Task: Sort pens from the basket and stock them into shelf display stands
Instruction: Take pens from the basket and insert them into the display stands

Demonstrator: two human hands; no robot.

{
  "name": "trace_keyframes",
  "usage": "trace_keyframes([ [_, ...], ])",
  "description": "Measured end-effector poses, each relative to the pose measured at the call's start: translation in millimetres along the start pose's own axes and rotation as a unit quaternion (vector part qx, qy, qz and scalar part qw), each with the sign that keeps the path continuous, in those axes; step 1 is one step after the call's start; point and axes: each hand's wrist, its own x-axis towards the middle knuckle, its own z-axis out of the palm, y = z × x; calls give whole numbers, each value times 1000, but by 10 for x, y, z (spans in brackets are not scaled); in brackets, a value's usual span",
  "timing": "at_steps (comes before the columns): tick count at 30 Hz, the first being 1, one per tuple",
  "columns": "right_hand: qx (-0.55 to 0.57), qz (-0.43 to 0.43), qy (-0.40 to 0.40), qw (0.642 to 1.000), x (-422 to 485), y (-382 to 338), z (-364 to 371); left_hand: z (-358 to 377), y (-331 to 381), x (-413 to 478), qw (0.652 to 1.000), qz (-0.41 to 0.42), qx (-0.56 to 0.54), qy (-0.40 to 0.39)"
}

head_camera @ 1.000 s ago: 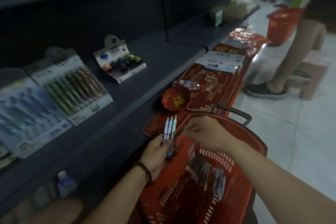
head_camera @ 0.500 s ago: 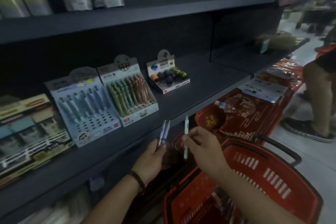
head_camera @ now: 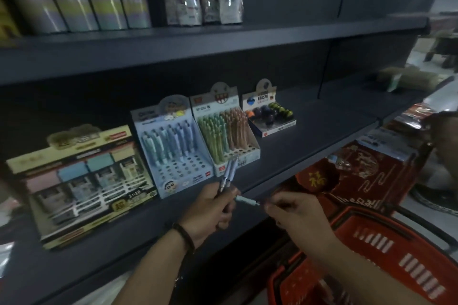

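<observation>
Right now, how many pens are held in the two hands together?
3 pens: two upright blue pens gripped side by side in the left hand, and one light green pen lying sideways, pinched by the right hand. Another could be hidden behind the fingers.

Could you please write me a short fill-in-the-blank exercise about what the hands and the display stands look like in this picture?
1. The left hand grips ____ upright pens.
2. The right hand pinches a single pen that lies roughly ____.
3. The front rows of holes in the blue display stand are ____.
4. The basket below the right hand is ____ in colour.

Missing words: two; horizontal; empty; red
</observation>
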Motion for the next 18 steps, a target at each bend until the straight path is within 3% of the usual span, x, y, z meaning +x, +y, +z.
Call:
trace_keyframes([
  [2,52,20,46,997,127,-90,111,-165,45,-30,1000,14,-4,1],
  [5,214,78,117,967,371,-193,332,-380,93,-64,999,31,-31,31],
  [11,360,89,153,916,610,-379,1011,-764,105,-121,993,58,-19,99],
  [14,328,75,139,931,701,-497,1254,-998,142,-156,985,72,34,155],
  [18,80,-112,126,983,854,-664,1440,-1226,160,-185,968,46,94,230],
])
